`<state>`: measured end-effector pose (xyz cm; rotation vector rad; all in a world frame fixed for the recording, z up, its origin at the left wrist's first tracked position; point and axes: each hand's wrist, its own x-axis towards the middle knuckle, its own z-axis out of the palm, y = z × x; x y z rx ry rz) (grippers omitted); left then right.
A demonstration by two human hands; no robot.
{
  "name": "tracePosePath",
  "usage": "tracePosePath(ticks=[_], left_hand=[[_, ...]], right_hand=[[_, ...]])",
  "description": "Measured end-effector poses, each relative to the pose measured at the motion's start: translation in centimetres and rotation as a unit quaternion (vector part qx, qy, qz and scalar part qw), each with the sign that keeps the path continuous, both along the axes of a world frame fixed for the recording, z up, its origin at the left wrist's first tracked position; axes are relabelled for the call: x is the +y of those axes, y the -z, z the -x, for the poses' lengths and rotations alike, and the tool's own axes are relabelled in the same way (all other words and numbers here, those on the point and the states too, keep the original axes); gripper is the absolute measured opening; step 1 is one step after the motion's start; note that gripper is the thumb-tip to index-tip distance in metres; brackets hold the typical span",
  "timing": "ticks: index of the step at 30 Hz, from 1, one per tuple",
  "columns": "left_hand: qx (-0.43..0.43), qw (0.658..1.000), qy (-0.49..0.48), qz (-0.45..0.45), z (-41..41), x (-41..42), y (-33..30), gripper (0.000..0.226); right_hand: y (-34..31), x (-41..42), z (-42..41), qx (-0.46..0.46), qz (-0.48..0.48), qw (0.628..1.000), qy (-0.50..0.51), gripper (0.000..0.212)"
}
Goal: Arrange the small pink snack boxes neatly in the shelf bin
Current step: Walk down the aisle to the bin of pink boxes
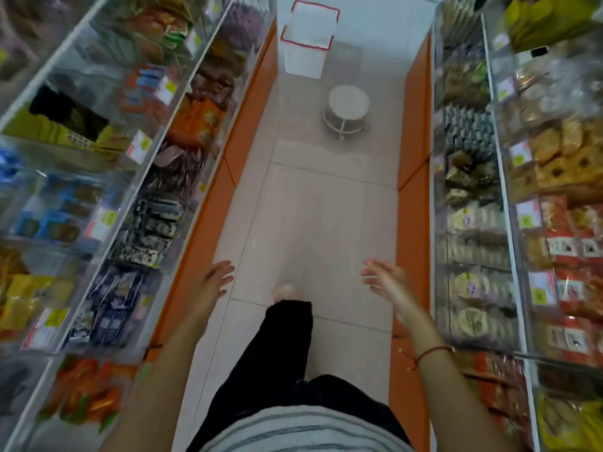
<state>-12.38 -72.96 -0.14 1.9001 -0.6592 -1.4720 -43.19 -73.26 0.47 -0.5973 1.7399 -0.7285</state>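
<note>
- Here, two hands reach out over the tiled aisle floor (pixel 313 207): the left hand (pixel 212 285) and right hand (pixel 386 282), fingers spread loosely, holding and touching nothing.
- One round white stool (pixel 348 107) stands far up the floor; one white bin with a red rim (pixel 308 37) stands beyond it.
- Two shelf runs flank the floor, the left shelves (pixel 98 158) and right shelves (pixel 522 190), packed with snack packets.
- The pink snack boxes cannot be made out; the shelf goods are blurred.
</note>
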Motion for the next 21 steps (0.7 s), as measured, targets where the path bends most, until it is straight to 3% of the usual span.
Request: tracePosePath(ticks=[12,21], left_hand=[[0.030,0.998,0.038,0.046,4.5,-29.7,-1.6,0.014],[0.028,0.999,0.023,0.028,9.3,-48.7,-1.0,0.013]], right_hand=[[-0.8,-22.3,4.6,0.010,0.004,0.995,0.099,0.023],[-1.3,-44.6,8.2,0.007,0.022,0.998,0.050,0.021]])
